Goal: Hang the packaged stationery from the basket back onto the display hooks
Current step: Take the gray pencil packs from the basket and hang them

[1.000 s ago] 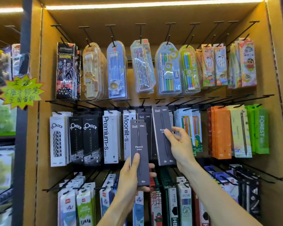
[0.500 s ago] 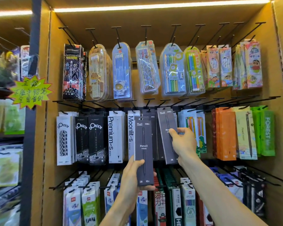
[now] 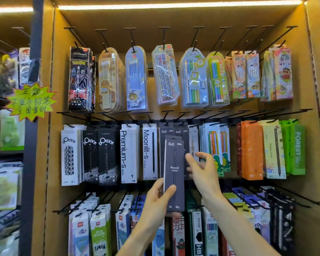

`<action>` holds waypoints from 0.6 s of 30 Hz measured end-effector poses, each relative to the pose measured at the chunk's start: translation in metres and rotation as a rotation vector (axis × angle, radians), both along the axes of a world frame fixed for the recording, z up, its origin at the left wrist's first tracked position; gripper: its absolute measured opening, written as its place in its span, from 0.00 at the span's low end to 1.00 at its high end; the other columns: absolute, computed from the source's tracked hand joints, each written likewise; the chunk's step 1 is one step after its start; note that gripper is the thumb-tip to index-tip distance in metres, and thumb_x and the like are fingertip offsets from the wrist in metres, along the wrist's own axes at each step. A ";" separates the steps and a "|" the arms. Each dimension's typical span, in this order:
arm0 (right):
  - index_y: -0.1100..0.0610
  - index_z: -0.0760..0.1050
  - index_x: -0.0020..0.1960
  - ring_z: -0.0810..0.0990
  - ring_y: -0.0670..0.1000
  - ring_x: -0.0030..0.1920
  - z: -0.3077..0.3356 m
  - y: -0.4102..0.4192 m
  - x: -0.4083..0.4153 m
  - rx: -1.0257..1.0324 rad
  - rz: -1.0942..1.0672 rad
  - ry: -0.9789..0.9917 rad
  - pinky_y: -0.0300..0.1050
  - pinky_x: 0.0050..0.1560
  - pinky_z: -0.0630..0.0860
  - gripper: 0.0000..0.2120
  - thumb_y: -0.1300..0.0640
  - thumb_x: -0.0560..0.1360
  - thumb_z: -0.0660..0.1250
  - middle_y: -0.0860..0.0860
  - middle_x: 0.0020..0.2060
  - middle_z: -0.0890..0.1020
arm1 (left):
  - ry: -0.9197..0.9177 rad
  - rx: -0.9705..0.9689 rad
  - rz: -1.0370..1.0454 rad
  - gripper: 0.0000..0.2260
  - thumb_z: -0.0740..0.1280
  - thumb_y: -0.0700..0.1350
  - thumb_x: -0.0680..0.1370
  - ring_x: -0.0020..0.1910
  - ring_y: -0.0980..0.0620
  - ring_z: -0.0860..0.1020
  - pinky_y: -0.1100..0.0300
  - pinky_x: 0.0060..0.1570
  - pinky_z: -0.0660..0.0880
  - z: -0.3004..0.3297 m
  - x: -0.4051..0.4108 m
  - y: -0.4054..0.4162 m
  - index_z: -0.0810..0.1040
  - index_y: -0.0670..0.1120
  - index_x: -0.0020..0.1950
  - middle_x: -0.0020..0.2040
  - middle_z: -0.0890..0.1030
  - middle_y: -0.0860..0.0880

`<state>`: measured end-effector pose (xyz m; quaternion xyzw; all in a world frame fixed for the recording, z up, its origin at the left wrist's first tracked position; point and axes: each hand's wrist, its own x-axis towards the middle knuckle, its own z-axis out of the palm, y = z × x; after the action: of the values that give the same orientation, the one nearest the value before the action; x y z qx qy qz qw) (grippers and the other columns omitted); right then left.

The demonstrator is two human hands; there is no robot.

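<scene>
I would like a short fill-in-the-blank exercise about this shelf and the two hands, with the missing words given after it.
1. The left hand grips a dark grey box with the word ____ printed on it.
2. The right hand holds ____.
3. The white Moonlit-s box hangs directly to the right of the white box labelled ____.
4. The box marked FOREST has the colour ____.

Missing words: Pencil; nothing; Premium-s; green
</scene>
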<state>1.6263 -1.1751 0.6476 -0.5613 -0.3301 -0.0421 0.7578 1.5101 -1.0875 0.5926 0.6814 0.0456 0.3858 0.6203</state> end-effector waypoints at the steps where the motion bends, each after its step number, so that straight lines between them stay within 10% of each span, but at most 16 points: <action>1: 0.44 0.70 0.62 0.84 0.46 0.50 -0.006 -0.005 -0.007 0.016 0.048 -0.030 0.50 0.54 0.81 0.18 0.44 0.77 0.72 0.47 0.50 0.84 | -0.002 0.007 -0.006 0.10 0.67 0.46 0.84 0.46 0.46 0.88 0.53 0.37 0.85 0.002 0.004 -0.002 0.79 0.54 0.65 0.48 0.88 0.52; 10: 0.46 0.75 0.60 0.84 0.44 0.46 0.032 -0.010 0.015 0.059 -0.073 -0.213 0.36 0.42 0.78 0.13 0.60 0.80 0.70 0.47 0.50 0.82 | -0.049 0.055 -0.046 0.09 0.67 0.47 0.84 0.46 0.50 0.87 0.57 0.37 0.83 0.049 0.041 -0.015 0.80 0.52 0.64 0.50 0.87 0.49; 18: 0.46 0.78 0.64 0.81 0.45 0.49 0.042 -0.005 0.032 -0.068 -0.102 -0.314 0.44 0.49 0.82 0.15 0.60 0.81 0.69 0.45 0.51 0.81 | -0.048 -0.018 -0.074 0.09 0.67 0.47 0.84 0.45 0.53 0.87 0.54 0.40 0.85 0.050 0.052 -0.014 0.80 0.49 0.63 0.47 0.87 0.52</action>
<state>1.6585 -1.1799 0.6894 -0.5891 -0.4165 -0.1566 0.6745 1.5618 -1.1018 0.6422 0.6677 0.0090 0.3784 0.6411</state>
